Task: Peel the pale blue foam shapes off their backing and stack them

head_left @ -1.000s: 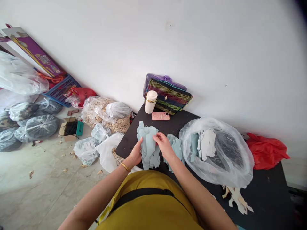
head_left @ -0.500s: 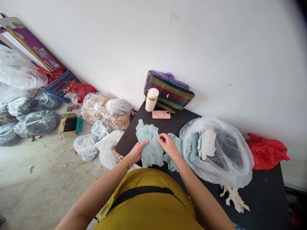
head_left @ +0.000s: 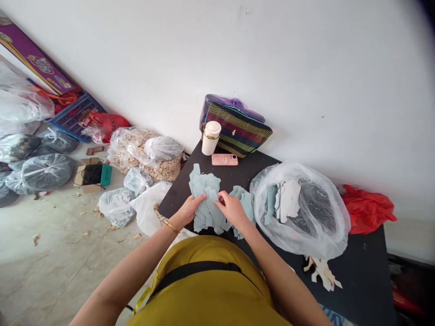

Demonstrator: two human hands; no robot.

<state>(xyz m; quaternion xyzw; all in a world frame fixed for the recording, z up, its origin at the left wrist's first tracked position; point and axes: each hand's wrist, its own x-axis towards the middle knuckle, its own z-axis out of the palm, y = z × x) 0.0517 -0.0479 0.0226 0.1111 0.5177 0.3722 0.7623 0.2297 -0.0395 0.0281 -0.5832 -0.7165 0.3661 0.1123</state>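
A fanned stack of pale blue-green cut pieces (head_left: 208, 210) lies over the near left part of the black table (head_left: 365, 267). My left hand (head_left: 190, 210) grips its left edge, thumb on top. At the stack's right edge, my right hand (head_left: 231, 209) has thumb and index finger pinched at a piece; whether it holds the piece is too small to tell. A second pile of blue-green pieces (head_left: 245, 201) sits just right, partly behind my right hand. Further right, an open clear plastic bag (head_left: 322, 217) holds white pieces (head_left: 288, 199) and some blue-green ones.
Behind the stack are a white cup (head_left: 210, 139), a pink phone (head_left: 224, 159) and a striped mesh bag (head_left: 238, 131). Beige scraps (head_left: 324, 274) and a red bag (head_left: 367, 208) are at right. Filled plastic bags (head_left: 47, 172) and a blue crate (head_left: 73, 118) stand on the floor left.
The view has shifted slightly, so everything sits a little further left and higher. My right thumb and index finger have moved down along the stack's edge, and the top pieces lie differently.
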